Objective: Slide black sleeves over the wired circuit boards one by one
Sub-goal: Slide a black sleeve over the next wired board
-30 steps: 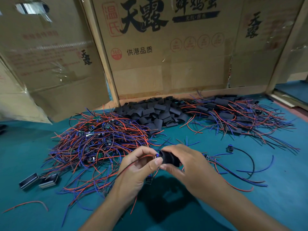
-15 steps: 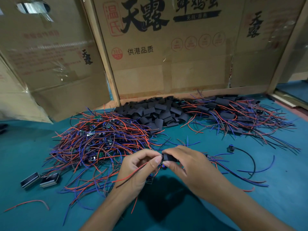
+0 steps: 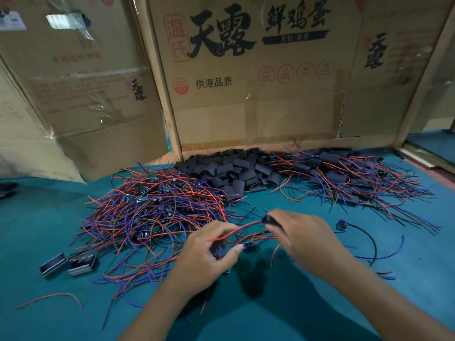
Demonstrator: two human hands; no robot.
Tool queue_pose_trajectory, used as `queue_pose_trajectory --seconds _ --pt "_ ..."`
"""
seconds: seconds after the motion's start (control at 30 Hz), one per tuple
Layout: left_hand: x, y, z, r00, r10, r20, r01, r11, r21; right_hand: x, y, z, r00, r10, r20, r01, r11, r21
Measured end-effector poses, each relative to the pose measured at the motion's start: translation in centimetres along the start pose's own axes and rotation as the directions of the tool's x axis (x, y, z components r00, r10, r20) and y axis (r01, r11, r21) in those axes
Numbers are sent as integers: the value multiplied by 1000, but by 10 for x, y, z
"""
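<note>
- Left hand (image 3: 209, 252): grip pinched on a small wired circuit board (image 3: 248, 246), dark, with thin red and blue insulated leads; board sits at the fingertips, just above the teal felt-like surface (image 3: 49, 230). Motion blur, fine detail lost.
- Right hand (image 3: 302, 237): grip curled round a short black sleeve (image 3: 267, 219), matte, tube-shaped; only its end shows past the fingers. Red leads run from it across to the left hand.
- Sleeve sits up the leads, apart from the board, not over it.
- Pile of bare wired boards (image 3: 152, 212): tangled red/blue wire with green boards in it, left of the hands.
- Heap of loose black sleeves (image 3: 234, 171): flattened, rubbery-looking rectangles, at the back centre.
- Pile of sleeved boards with wires (image 3: 344, 178): back right, black sleeves among splayed leads.
- Two small boxy metal parts (image 3: 66, 264), ribbed, shiny edges, far left on the surface.
- Printed brown cardboard panels (image 3: 258, 94), taped, stand behind it all.
</note>
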State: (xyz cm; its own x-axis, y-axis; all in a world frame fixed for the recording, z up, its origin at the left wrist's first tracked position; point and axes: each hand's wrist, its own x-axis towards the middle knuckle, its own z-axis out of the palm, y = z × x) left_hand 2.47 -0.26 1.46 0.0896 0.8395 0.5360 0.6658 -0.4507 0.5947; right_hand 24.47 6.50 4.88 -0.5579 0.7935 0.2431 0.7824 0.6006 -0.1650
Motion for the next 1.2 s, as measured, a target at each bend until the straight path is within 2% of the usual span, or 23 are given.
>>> queue_pose_trajectory --seconds 0.03,0.1,0.17,0.23,0.3,0.37,0.43,0.53,0.63,0.73,0.8,0.87,0.9,0.97,1.0,1.07,1.13,1.2 --pt "1 -3 -3 999 41 -24 -37 990 132 9 10 -2 999 20 -34 -21 999 -42" --pt "2 -7 -10 997 50 -64 -31 962 271 34 34 -8 992 42 -115 -61 984 -169" --pt "2 -12 -14 991 65 -116 -18 928 371 64 66 -20 976 94 -196 -147 950 -275" --pt "4 -18 -17 987 67 -147 8 891 454 94 102 -32 946 211 -246 -289 892 -347" --pt "6 -22 -18 982 49 -181 48 867 497 119 122 -33 918 333 -216 -393 835 -385" --pt "6 -26 -19 978 33 -207 78 858 508 140 115 -20 943 314 -105 -331 901 -281" --pt "6 -30 -19 978 18 -209 94 854 512 157 90 1 975 221 -17 -221 969 -114" --pt "5 -35 -20 975 -14 -221 127 853 506 179 57 26 995 95 -8 -96 994 -44" --pt "5 -39 -18 974 -31 -225 142 858 494 194 39 46 989 25 144 4 980 -198" --pt "6 -42 -18 979 -32 -202 128 866 483 200 35 57 996 -17 91 56 895 -443" --pt "7 -44 -17 978 -22 -205 121 868 482 194 33 55 999 -31 32 42 880 -473" --pt "7 -45 -16 979 -13 -205 113 868 483 182 28 43 999 29 -35 -40 929 -369" --pt "7 -45 -16 979 -10 -204 110 868 484 173 25 35 993 87 -80 -105 962 -253" --pt "7 -44 -16 981 0 -194 97 867 489 148 15 19 967 231 -106 -214 965 149" --pt "8 -44 -16 983 7 -184 86 867 490 132 9 12 956 283 -77 -230 886 401" --pt "8 -42 -14 985 7 -173 80 868 490 93 -5 6 943 331 33 -227 567 792" --pt "9 -40 -14 973 -58 -223 149 896 418 56 -12 8 926 323 197 -270 197 943" --pt "10 -41 -17 933 -147 -328 240 934 264 31 -7 15 892 316 324 -310 -95 946"
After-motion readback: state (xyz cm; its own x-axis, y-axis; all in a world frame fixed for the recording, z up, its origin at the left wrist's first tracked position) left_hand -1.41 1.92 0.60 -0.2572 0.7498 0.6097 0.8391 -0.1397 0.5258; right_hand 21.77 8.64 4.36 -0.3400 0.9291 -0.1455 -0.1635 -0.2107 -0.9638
